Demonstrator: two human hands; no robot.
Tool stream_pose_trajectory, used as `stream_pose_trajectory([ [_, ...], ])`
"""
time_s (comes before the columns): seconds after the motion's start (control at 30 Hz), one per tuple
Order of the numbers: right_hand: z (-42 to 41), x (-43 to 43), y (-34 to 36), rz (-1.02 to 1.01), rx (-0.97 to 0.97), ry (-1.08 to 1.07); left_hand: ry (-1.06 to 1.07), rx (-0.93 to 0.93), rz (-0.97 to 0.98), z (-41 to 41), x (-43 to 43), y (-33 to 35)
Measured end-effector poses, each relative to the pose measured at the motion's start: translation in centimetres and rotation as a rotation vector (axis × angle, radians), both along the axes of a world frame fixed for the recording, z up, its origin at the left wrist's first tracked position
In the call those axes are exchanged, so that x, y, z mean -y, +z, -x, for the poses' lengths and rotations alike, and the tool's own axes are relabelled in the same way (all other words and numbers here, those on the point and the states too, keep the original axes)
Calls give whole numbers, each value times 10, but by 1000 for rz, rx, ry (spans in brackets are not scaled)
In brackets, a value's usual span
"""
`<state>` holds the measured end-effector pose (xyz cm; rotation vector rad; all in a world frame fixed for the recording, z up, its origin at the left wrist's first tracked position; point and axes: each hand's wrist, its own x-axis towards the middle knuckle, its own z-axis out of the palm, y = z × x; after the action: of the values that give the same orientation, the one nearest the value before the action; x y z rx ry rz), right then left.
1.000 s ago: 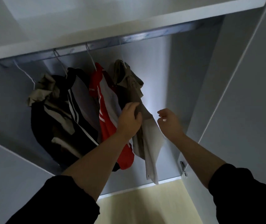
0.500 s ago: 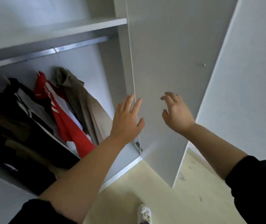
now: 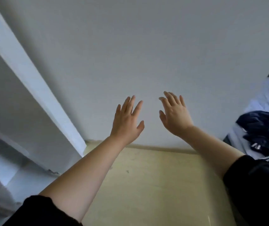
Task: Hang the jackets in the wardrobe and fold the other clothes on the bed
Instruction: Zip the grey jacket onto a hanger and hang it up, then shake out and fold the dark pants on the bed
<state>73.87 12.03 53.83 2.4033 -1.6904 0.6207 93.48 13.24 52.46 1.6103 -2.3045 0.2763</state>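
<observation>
Hands are raised side by side before a white wall (image 3: 146,46): left hand (image 3: 127,121) and right hand (image 3: 174,115) both show straight, spread fingers and hold nothing. On the bed (image 3: 267,98) at far right lies a crumpled navy garment (image 3: 264,128) with white stripes, well apart from both hands. At left stands a wardrobe (image 3: 32,75) door edge.

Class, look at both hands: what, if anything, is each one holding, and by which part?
Nothing is held. The left hand and the right hand are both raised with fingers spread, empty, in front of a plain wall.
</observation>
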Motion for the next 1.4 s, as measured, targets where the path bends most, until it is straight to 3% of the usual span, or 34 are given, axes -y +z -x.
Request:
stream_pose_trajectory([
  [0.3, 326, -2, -27, -93, -78, -413, -320, -73, -78, 336, 67, -23],
  [0.53, 491, -25, -73, -229, -19, -677, -525, -3, -211, 524, 79, -66],
  [0.9, 628, -3, -211, -477, 214, -999, -646, 36, -575, 694, 146, -190],
  [1.17, 712, 68, -332, -698, 428, -1216, -534, 48, -1078, 801, 233, -322],
  [1.4, 740, 83, -440, -808, 708, -1356, -427, 90, -1354, 882, 241, -440],
])
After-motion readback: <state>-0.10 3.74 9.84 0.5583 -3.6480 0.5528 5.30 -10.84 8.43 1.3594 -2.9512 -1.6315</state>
